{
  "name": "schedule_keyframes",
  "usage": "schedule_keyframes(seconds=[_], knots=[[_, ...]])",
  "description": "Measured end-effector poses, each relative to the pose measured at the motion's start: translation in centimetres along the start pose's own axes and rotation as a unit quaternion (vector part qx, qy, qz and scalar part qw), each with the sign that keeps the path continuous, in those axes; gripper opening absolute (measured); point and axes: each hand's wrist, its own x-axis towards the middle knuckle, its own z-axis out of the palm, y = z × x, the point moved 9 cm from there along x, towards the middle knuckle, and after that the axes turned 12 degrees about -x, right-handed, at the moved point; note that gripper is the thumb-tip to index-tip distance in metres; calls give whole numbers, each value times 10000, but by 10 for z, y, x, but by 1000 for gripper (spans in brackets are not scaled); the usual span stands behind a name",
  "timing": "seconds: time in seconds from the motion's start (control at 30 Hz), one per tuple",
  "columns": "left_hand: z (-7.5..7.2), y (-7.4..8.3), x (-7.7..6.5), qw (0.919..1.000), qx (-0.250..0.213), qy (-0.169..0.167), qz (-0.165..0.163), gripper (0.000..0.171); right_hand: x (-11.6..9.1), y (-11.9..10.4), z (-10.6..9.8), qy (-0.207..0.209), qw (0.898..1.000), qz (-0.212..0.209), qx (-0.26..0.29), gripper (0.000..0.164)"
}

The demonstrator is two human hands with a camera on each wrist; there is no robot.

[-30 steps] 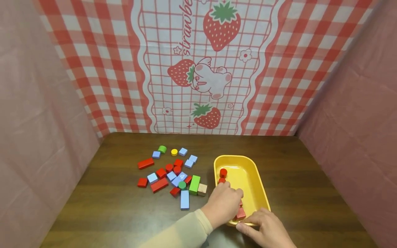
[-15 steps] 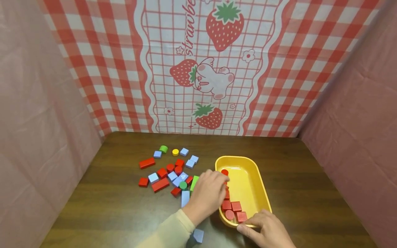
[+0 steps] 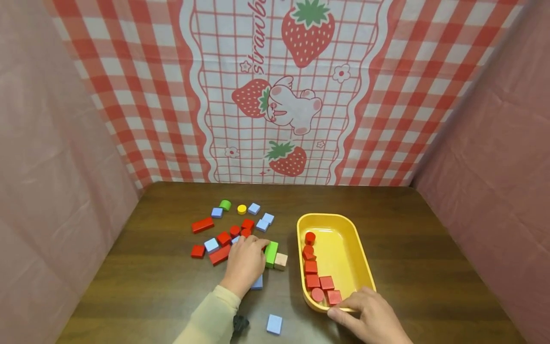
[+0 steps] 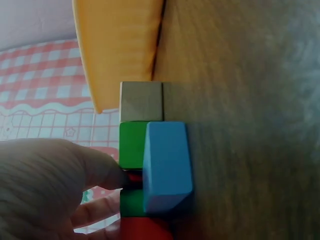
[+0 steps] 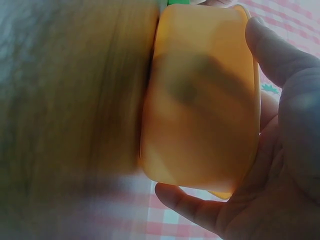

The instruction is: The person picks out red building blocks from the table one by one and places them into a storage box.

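From the head view, a yellow tray point(image 3: 337, 248) lies on the bench point(image 3: 429, 267), and the right hand point(image 3: 371, 315) grips its near right corner, fingers bent over the rim. Red blocks point(image 3: 311, 267) sit inside the tray, lined along its left wall and gathered at its near end; some are cubes, others round. Left of the tray spreads a loose scatter of wooden pieces point(image 3: 224, 238), mostly red and blue. The left hand point(image 3: 245, 263) reaches down among them, partly curled, its grip hidden. By its index finger is a green block point(image 3: 271, 254); a pale wooden cube point(image 3: 280, 261) touches that block on the tray side, a little apart from the tray. Farther left of the tray are a yellow disc point(image 3: 242, 209) and a long red block point(image 3: 203, 225). A flat blue piece point(image 3: 274, 324) lies nearer the person than the tray, to its left. Behind the tray hangs a checked cloth point(image 3: 142, 95).

In the left wrist view, the pale cube stands nearest the tray, then the green block, then a narrow red piece point(image 4: 134, 176) at the left thumb. A blue block point(image 4: 167, 160) partly covers these. I cannot tell whether the left hand has hold of the red piece.

In the right wrist view, the tray's outer side fills the middle, the right hand half closed about it, thumb at the rim.
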Motion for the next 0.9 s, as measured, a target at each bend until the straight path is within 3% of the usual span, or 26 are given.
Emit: schedule_keyframes(seconds=[0.4, 0.53, 0.63, 0.73, 0.8, 0.9], knots=[[-2, -5, -2, 9986, -75, 501, 119, 22, 0, 0, 3, -272, 9995, 151, 17, 19], [-14, -2, -3, 9955, -105, 914, 211, 21, 0, 1, 5, -296, 9994, 159, 13, 19], [-30, 17, -4, 9899, -249, 1294, 514, 20, 0, 1, 5, -294, 9995, 154, -1, 20], [-37, 52, -8, 9827, -667, 1341, 1088, 23, -1, 1, 3, -185, 9998, 114, -20, 19], [-32, 78, -11, 9780, -958, 1096, 1492, 25, 0, -1, 1, -41, 10000, 24, -30, 17], [-12, 109, -13, 9759, -1066, 478, 1841, 27, 1, -3, 0, 61, 10000, -33, -12, 16]])
